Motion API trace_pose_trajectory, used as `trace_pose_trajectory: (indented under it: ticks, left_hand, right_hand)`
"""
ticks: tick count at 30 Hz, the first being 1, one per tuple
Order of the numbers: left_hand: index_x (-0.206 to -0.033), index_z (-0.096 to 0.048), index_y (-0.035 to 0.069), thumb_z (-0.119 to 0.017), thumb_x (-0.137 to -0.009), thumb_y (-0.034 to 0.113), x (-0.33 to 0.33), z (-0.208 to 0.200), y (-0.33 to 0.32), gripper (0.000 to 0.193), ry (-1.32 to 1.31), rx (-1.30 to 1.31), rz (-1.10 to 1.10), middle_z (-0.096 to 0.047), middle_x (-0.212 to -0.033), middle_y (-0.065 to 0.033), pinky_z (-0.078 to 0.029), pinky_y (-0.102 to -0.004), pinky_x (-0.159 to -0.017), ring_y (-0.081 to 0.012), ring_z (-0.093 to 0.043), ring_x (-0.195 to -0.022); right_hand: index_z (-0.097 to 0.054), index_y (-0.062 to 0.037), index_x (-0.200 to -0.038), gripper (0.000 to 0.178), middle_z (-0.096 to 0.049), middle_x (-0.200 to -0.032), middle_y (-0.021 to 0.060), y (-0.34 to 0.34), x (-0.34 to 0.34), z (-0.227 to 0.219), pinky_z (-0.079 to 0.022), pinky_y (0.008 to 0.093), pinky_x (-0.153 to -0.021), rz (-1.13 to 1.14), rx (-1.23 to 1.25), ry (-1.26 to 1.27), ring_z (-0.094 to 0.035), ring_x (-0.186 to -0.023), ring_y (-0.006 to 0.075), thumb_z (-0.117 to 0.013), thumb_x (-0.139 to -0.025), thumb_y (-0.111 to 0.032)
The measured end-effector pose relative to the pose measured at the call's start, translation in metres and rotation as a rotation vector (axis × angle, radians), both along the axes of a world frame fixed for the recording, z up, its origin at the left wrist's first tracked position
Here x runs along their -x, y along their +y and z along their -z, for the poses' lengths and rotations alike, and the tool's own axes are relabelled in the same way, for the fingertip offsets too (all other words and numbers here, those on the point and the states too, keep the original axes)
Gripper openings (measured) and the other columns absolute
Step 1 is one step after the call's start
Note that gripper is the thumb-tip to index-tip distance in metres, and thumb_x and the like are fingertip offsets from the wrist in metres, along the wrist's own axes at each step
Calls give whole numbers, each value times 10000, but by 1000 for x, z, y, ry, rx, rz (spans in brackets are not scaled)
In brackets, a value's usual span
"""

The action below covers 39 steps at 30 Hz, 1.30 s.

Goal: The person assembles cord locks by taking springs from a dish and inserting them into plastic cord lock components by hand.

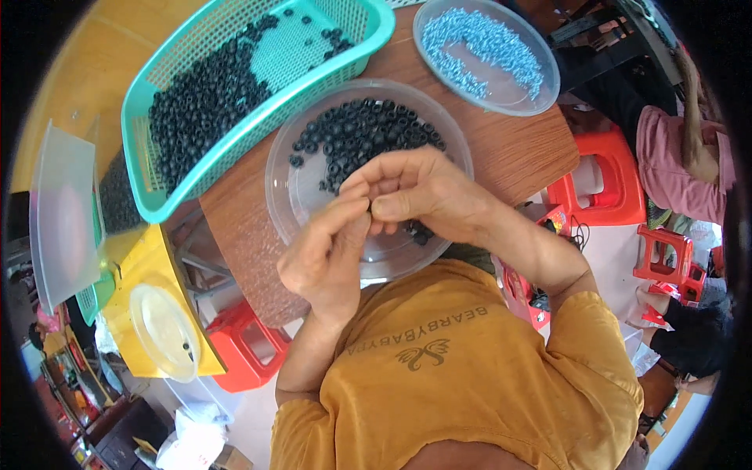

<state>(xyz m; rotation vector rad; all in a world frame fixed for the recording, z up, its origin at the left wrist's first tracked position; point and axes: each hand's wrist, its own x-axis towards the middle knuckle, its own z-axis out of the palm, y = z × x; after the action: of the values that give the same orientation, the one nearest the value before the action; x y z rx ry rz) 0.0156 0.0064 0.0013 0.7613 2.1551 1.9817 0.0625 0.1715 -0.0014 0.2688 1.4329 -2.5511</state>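
My left hand point(327, 252) and my right hand point(415, 192) meet over a clear plastic bowl point(282, 188) that holds several small black rubber rings point(364, 133). The fingertips of both hands pinch together on a small black ring point(370, 205), mostly hidden between them. More black rings lie under my right hand near the bowl's near rim. The bowl rests on a brown wooden table point(517, 149).
A teal mesh basket point(368, 43) with many black rings stands at the far left. A clear bowl of small light-blue screws point(486, 47) sits at the far right. Red plastic stools point(599, 184) stand around. Another person in pink point(681, 157) sits at the right.
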Motion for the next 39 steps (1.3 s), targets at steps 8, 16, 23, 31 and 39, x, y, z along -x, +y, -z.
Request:
trace_pose_trajectory:
  ticks: [8, 16, 23, 31, 39]
  left_hand:
    - [-1216, -580, 13, -626, -850, 16, -4, 2, -3, 369, 403, 370, -81, -695, -877, -84, -478, -221, -568, -86, -582, -621]
    - [-976, -630, -33, -607, -729, -69, 68, 8, -25, 251, 981, 555, -99, -663, -908, -160, -471, -323, -644, -258, -615, -714]
    - [-734, -542, 47, -573, -693, 89, 99, 17, 0, 66, 1320, 831, 155, -503, -756, -95, -393, -401, -721, -238, -482, -726]
    - [-672, -491, 61, -542, -683, 62, 103, 20, 15, 51, 1282, 914, 217, -452, -683, -98, -378, -387, -643, -247, -476, -670]
    - [-764, -578, 36, -602, -688, 50, 94, 15, 6, 81, 1057, 755, 112, -495, -703, -116, -380, -389, -629, -278, -504, -663]
  right_hand:
    - [-602, 20, -1135, 305, -650, -914, 72, -5, -4, -2, -471, 230, -653, 182, 164, -17, -579, -728, 106, -619, -839, -53]
    - [-689, 4, -943, 160, -652, -778, 48, 59, 6, -22, -445, 207, -616, 375, -310, 70, -541, -666, 79, -577, -833, -31]
    - [-675, 6, -985, 190, -652, -807, 48, 156, 64, -56, -449, 214, -640, 561, -805, 383, -566, -706, 88, -592, -821, -41]
    - [-658, 28, -1013, 247, -662, -793, 63, 248, 145, -63, -456, 242, -612, 845, -1228, 285, -594, -700, 118, -620, -796, -82]
    - [-714, -76, -852, 274, -678, -813, 160, 297, 190, -36, -511, 398, -734, 621, -1858, 157, -656, -765, 304, -673, -640, -245]
